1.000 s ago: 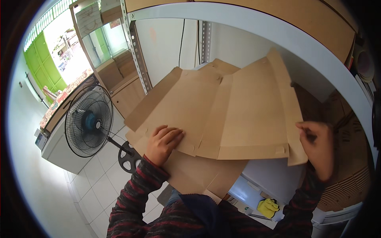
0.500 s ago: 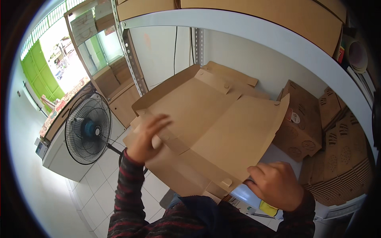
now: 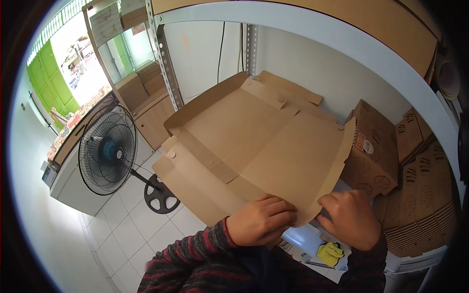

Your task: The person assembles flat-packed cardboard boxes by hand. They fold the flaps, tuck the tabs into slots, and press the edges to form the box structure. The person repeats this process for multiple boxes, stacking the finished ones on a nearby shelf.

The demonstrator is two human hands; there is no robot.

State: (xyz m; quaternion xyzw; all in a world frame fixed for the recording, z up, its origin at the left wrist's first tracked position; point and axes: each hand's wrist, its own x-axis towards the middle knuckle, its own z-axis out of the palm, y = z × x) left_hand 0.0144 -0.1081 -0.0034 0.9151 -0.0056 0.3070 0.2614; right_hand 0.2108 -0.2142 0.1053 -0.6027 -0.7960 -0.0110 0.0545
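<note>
Lying spread out before the person, a broad brown cardboard sheet [image 3: 264,136], creased like an unfolded box, sits under the shelf's pale beam [image 3: 293,15], its left and right edges turned up as low walls. From where I stand, the left hand [image 3: 264,219] has its fingers bent down over the near edge; whether it grips or merely presses there, I cannot tell. Beside it, the right hand [image 3: 351,217] pinches the near right corner between thumb and fingers. Just past the sheet's right edge stands a brown printed box [image 3: 373,156] with a sticker on its side, its inside hidden from me. Nearer on that side, flat cartons [image 3: 422,215] are piled tightly, their edges showing as thin ridges. Over to the left, a glass-fronted cabinet [image 3: 119,58] rises behind a black fan [image 3: 108,149]. Low down, near the right forearm, lies a yellow cloth [image 3: 330,254].
</note>
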